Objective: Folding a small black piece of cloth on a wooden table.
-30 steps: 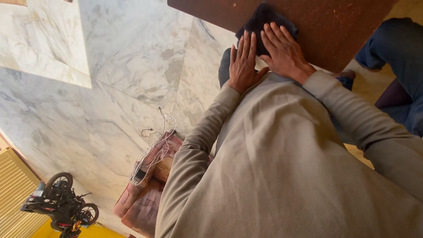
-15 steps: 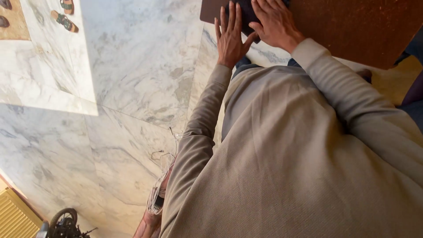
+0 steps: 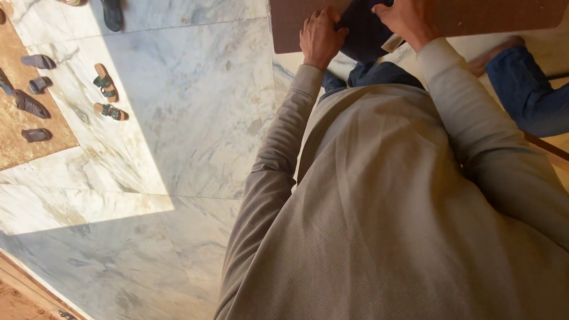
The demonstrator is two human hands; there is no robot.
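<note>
A dark folded cloth [image 3: 364, 32] lies at the near edge of a brown table [image 3: 474, 15] at the top of the view. My left hand [image 3: 320, 38] is curled, its fingers closed on the cloth's left edge. My right hand [image 3: 406, 21] grips the cloth's right side, partly cut off by the frame's top. Both arms wear beige sleeves, and my beige sweater fills the lower right.
A marble floor [image 3: 178, 118] spreads to the left, with several sandals [image 3: 106, 89] by a brown mat [image 3: 24, 118] at the far left. Another person's leg in blue jeans and bare foot [image 3: 521, 77] sit at the right, under the table.
My hands went from lying flat on the cloth to gripping its two sides. The view swung, so the wires, cushion and toy motorbike dropped out and the sandals came in.
</note>
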